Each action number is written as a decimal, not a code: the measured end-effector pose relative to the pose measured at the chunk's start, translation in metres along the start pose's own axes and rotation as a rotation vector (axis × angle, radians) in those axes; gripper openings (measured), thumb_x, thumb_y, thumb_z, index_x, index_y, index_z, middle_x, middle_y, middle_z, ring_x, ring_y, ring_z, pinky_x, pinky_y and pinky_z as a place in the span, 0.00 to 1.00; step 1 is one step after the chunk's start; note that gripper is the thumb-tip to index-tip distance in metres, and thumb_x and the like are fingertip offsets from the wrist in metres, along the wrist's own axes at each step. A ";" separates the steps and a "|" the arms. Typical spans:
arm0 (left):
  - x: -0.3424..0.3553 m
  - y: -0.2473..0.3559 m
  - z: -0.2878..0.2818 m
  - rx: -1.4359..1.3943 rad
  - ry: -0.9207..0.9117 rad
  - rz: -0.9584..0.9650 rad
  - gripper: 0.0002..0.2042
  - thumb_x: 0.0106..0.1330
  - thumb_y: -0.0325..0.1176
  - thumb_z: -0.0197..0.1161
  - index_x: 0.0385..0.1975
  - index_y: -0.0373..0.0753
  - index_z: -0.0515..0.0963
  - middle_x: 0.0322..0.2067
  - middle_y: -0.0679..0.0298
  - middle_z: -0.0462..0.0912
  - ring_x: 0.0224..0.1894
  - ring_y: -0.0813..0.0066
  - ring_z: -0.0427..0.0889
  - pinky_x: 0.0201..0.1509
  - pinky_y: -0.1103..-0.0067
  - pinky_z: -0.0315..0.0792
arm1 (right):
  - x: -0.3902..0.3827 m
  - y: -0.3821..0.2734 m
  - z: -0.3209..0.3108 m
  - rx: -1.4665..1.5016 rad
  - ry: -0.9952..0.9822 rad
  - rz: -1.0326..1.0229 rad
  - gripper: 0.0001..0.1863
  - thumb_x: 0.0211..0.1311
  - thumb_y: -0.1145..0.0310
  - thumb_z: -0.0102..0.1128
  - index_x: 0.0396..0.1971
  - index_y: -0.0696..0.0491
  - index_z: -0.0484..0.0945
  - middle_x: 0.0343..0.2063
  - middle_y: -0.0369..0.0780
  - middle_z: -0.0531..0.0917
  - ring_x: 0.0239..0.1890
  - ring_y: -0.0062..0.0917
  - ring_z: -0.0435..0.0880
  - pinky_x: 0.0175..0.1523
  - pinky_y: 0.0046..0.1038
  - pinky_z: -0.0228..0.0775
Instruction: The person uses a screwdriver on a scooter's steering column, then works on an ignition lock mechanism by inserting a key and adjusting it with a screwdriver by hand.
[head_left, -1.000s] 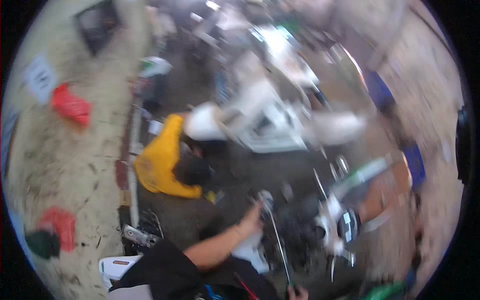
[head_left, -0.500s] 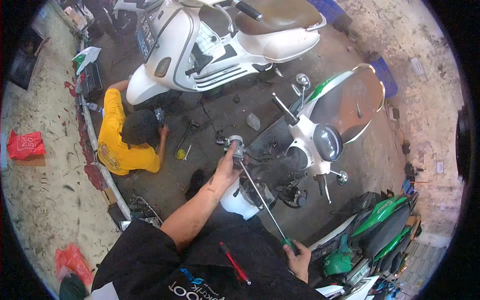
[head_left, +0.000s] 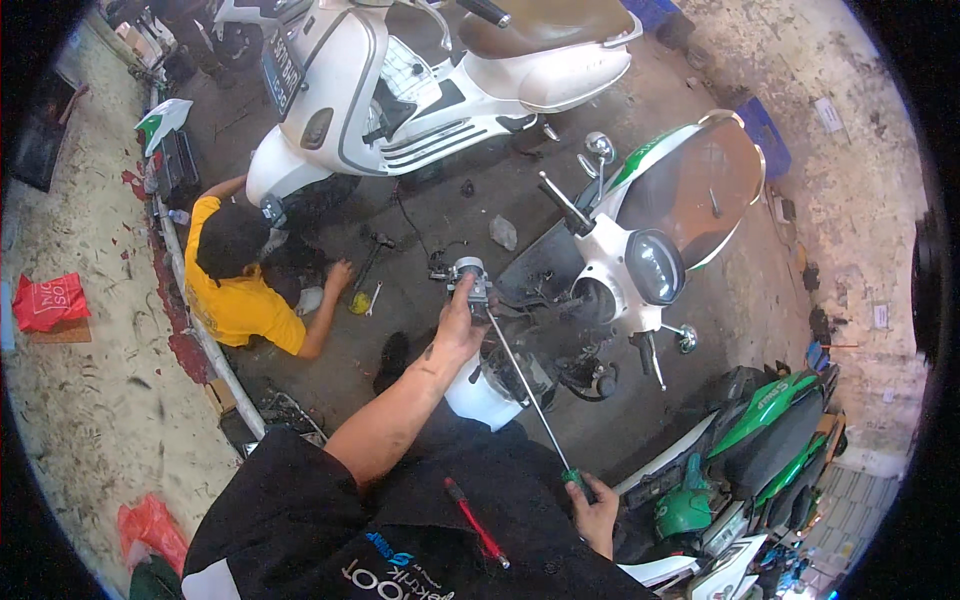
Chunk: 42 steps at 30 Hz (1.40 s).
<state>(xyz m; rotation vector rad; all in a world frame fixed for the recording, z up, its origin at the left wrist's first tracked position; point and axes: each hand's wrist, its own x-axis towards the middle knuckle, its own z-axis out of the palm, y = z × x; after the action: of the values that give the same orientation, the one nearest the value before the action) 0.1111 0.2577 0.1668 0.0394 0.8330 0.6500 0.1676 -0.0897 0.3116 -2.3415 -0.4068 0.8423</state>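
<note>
My left hand point(head_left: 457, 325) is closed on a small silver metal component point(head_left: 468, 270), held up beside dark hoses and wiring. My right hand point(head_left: 592, 507) grips the green handle of a long screwdriver point(head_left: 527, 385), whose shaft runs up to that component; the tip is hidden. Below them are the white body panel point(head_left: 480, 400) and dark inner parts of a partly dismantled scooter, with its white handlebar headlamp unit point(head_left: 625, 262) to the right.
A white scooter point(head_left: 330, 110) stands across the far side. A co-worker in yellow point(head_left: 235, 305) crouches at left beside tools point(head_left: 362, 300). Green and white scooter parts point(head_left: 770, 430) lie at lower right. A brown seat point(head_left: 690, 190) and blue crate point(head_left: 760, 135) are at right.
The blurred view has steadied and turned. Since half a second ago, the component in my left hand sits slightly higher in view, and the co-worker has shifted, reaching a hand toward the floor tools.
</note>
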 end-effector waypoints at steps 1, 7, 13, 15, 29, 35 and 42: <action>0.000 -0.001 -0.001 0.004 -0.011 0.003 0.13 0.63 0.44 0.62 0.38 0.42 0.74 0.30 0.65 0.78 0.32 0.73 0.77 0.38 0.72 0.71 | -0.001 -0.001 0.002 0.008 0.001 0.022 0.21 0.50 0.64 0.71 0.37 0.66 0.80 0.33 0.49 0.84 0.38 0.28 0.82 0.49 0.27 0.71; 0.002 -0.003 -0.001 0.024 -0.010 0.062 0.11 0.63 0.43 0.62 0.38 0.44 0.74 0.30 0.66 0.78 0.32 0.73 0.77 0.37 0.72 0.71 | -0.004 0.016 0.010 0.161 -0.070 0.126 0.19 0.54 0.64 0.69 0.36 0.65 0.81 0.34 0.45 0.85 0.38 0.24 0.82 0.46 0.24 0.70; 0.004 -0.006 0.003 0.014 -0.049 0.162 0.12 0.64 0.42 0.61 0.40 0.44 0.72 0.30 0.67 0.78 0.32 0.73 0.77 0.36 0.71 0.71 | -0.005 0.008 0.017 0.582 -0.335 0.428 0.18 0.66 0.60 0.52 0.39 0.62 0.80 0.31 0.38 0.83 0.32 0.21 0.79 0.41 0.24 0.69; 0.005 -0.006 0.005 0.003 -0.041 0.182 0.12 0.64 0.42 0.61 0.40 0.44 0.72 0.30 0.67 0.77 0.32 0.73 0.77 0.36 0.71 0.71 | -0.006 0.003 0.020 0.781 -0.368 0.580 0.19 0.67 0.60 0.49 0.40 0.61 0.79 0.32 0.38 0.83 0.33 0.23 0.80 0.43 0.25 0.70; 0.020 -0.009 0.007 0.147 -0.104 0.280 0.20 0.63 0.37 0.62 0.49 0.42 0.60 0.39 0.64 0.72 0.32 0.70 0.76 0.35 0.71 0.73 | 0.000 -0.012 0.008 0.596 -0.332 0.545 0.16 0.64 0.63 0.57 0.37 0.63 0.80 0.31 0.35 0.82 0.29 0.19 0.78 0.38 0.21 0.68; 0.021 -0.006 0.011 0.265 -0.013 0.321 0.28 0.61 0.37 0.64 0.53 0.41 0.54 0.40 0.59 0.70 0.33 0.68 0.77 0.37 0.67 0.77 | -0.008 -0.036 0.020 -0.251 0.179 -0.293 0.17 0.46 0.65 0.71 0.33 0.60 0.80 0.22 0.50 0.79 0.26 0.40 0.80 0.34 0.29 0.72; 0.023 -0.005 0.001 0.108 -0.037 0.295 0.17 0.63 0.37 0.63 0.47 0.44 0.65 0.35 0.62 0.76 0.32 0.69 0.78 0.30 0.69 0.75 | 0.020 -0.048 -0.007 0.295 -0.366 0.268 0.18 0.50 0.66 0.68 0.38 0.62 0.79 0.32 0.44 0.83 0.36 0.24 0.79 0.45 0.26 0.70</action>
<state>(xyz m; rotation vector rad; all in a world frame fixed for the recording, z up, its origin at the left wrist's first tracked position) 0.1261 0.2666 0.1509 0.2748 0.8336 0.8777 0.1835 -0.0469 0.3373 -1.9931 -0.1032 1.3683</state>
